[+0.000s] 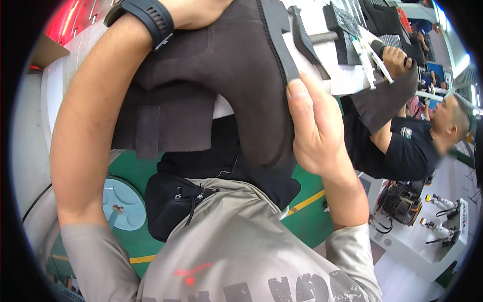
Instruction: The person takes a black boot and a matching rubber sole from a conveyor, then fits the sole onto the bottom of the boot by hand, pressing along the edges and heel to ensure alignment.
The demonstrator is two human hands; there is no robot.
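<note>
A dark brown suede boot [251, 75] is held up before my chest, its toe pointing down and its sole edge turned to the right. My right hand [318, 128] grips that edge near the toe, the thumb laid along the sole. At the top edge my left hand [198, 12] lies against the upper part of the boot; its fingers are out of view. Below my left forearm hangs a dark shaft piece [186, 123] with a strip-like tab [147, 131]. I cannot tell whether it belongs to the same boot.
On the white table [344, 83] lie black blocks [344, 32] and white tube-like tools [370, 60]. To the right, a person [402, 146] in black holds another dark boot [385, 98]. A light-blue round stool [126, 196] stands lower left; a white machine [422, 236] stands lower right.
</note>
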